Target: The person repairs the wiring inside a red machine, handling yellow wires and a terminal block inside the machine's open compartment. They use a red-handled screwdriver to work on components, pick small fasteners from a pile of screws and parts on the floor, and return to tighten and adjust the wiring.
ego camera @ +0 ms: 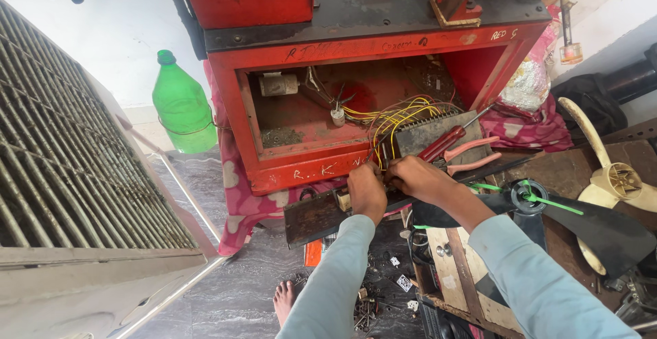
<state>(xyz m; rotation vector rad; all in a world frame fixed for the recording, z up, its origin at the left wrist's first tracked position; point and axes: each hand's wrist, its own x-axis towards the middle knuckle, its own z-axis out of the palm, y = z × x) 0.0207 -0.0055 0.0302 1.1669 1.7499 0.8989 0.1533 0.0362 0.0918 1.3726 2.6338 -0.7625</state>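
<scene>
Bright red all over the big sheet-metal machine cabinet, its paint scuffed and its top plate a sooty dark grey, while a tangle of yellow insulated wires spills out of the open bay beside the dull grey finned metal block. A dark red-handled screwdriver lies across salmon-pink-handled pliers, and both hands come in on pale blue-grey sleeves. Off to the side, a see-through green plastic bottle, a pink cloth with pale heart shapes draped under the cabinet, a cream plastic fan blade, and a grey veined marble floor.
</scene>
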